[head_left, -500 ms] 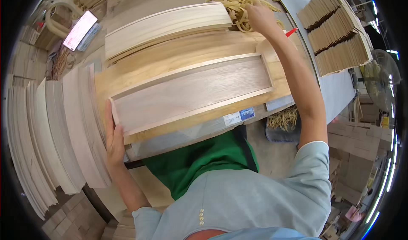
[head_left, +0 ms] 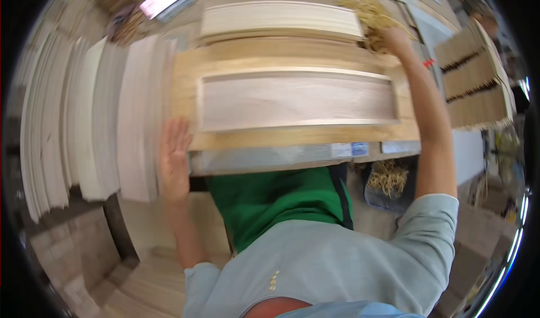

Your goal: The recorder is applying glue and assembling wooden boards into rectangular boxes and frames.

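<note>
A long stack of pale wood veneer strips lies across a wooden work board in front of me. My left hand rests flat, fingers spread, against the board's left near corner and the table edge. My right hand reaches far to the back right and is closed in a tangled pile of yellowish rubber bands. A second stack of lighter veneer strips lies behind the board.
Fanned piles of pale veneer sheets fill the left side. Bundled darker strips stand at the right. A container of rubber bands sits on the floor under the table. Cardboard boxes lie at lower left.
The view has swung so the board and stack now lie level. My right hand stays in the rubber bands; my left hand remains at the board's left end.
</note>
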The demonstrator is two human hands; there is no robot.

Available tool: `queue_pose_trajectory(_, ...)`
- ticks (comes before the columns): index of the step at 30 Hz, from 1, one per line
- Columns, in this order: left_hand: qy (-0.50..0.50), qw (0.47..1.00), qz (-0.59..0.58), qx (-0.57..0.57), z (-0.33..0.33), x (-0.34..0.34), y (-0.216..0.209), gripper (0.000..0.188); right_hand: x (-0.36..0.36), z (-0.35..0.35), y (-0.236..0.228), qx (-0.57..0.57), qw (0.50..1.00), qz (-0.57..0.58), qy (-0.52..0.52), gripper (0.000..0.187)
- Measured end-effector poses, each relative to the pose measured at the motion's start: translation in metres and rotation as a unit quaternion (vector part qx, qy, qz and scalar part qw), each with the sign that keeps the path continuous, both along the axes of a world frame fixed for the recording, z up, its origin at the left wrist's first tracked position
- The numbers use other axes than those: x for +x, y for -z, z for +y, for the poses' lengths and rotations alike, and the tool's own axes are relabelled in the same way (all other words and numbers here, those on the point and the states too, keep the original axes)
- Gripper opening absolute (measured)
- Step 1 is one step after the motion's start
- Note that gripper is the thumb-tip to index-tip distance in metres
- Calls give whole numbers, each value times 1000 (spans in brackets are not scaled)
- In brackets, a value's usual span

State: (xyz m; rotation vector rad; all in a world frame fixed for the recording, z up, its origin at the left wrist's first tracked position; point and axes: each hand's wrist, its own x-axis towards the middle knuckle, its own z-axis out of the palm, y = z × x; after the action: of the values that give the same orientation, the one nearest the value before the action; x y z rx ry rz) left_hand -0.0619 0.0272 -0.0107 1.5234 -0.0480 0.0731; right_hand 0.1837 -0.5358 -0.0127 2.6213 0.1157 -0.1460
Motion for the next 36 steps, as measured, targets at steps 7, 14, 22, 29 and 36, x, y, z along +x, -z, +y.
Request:
queue_pose_trajectory(7, -51, 999, 6, -8, -3, -22, -10, 52, 20, -24, -35, 88, 986, -144, 18, 25)
queue_pose_trajectory(14, -117, 990, -53, 63, -6, -25, -30, 34, 12, 24, -134, 317, 900, -283, 95, 34)
queue_pose_trajectory(22, 50, 976, -194, 88, -120, 47, -104, 38, -61, 96, -144, 835, 533, -100, -92, 22)
queue_pose_trajectory(29, 186, 977, -99, -16, -187, 73, -116, 38, -182, 196, -142, 907, 411, 51, -78, 21)
queue_pose_trajectory(36, 276, 946, 47, -165, -77, 37, -74, 42, -239, 139, -118, 810, 534, 243, -7, 26)
